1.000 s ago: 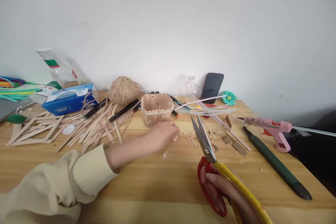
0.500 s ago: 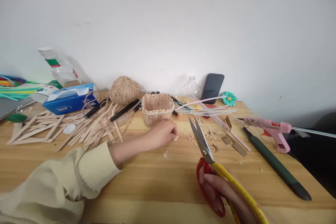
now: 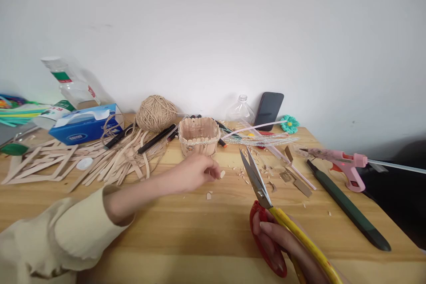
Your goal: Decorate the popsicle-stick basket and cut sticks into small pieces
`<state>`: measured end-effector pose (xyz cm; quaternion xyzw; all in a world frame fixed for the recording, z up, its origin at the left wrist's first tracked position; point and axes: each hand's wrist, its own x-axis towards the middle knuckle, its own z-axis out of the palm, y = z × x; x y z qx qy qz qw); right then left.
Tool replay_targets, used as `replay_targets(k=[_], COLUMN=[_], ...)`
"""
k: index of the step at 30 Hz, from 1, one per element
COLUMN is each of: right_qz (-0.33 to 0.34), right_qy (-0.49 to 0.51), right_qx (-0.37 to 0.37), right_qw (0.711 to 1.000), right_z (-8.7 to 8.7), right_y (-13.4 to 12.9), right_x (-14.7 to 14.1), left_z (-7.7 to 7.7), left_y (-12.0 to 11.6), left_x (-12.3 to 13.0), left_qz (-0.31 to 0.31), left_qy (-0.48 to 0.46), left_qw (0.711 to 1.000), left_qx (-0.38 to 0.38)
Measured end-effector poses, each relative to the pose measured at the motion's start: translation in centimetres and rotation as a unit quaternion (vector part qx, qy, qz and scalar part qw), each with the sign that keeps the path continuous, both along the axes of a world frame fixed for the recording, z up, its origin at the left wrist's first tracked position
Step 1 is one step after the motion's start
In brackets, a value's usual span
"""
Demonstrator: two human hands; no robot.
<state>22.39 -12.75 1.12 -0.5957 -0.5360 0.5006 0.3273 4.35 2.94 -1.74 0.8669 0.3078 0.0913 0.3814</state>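
Just in front of a small basket of wooden sticks (image 3: 199, 135), my left hand (image 3: 201, 171) hovers low over the table with its fingers bent together. A small pale wood piece (image 3: 222, 174) is at its fingertips; whether the fingers grip it is not clear. Another small chip (image 3: 209, 195) lies below that hand. My right hand (image 3: 282, 239) is wrapped round the handles of scissors (image 3: 261, 191) with yellow and red grips. Their blades point up and away, slightly parted, with nothing between them.
Wooden sticks (image 3: 109, 164), a twine ball (image 3: 156, 113) and a blue box (image 3: 86, 126) are at left. A phone (image 3: 269, 111) leans on the wall. A pink glue gun (image 3: 349, 164) and a dark green tool (image 3: 349, 206) lie right, near cardboard scraps (image 3: 301, 186).
My left hand has shifted slightly left, and its sleeve has drawn back to the left. The small wood piece now shows beside the fingertips. The right hand and scissors are nearly unmoved.
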Motion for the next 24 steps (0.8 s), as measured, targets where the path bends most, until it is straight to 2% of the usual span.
replay_targets(k=[7,16,24], right_qz=[-0.002,-0.004,-0.001], right_qy=[0.03,0.008,0.021], right_qx=[-0.005,-0.002,-0.006], right_qw=[1.0,1.0,1.0], right_z=[-0.3,-0.1,0.0], right_y=[0.0,0.1,0.2], right_x=[-0.2,-0.5,-0.8], left_z=[-0.6,-1.5,-1.2], left_y=[-1.5,-1.6,-1.9], left_x=[-2.0,-1.7,-1.7], left_qz=[-0.018,0.017,0.055], left_qy=[0.035,0.029,0.007], left_qw=[0.999,0.998,0.994], left_qx=[-0.037,-0.05,-0.089])
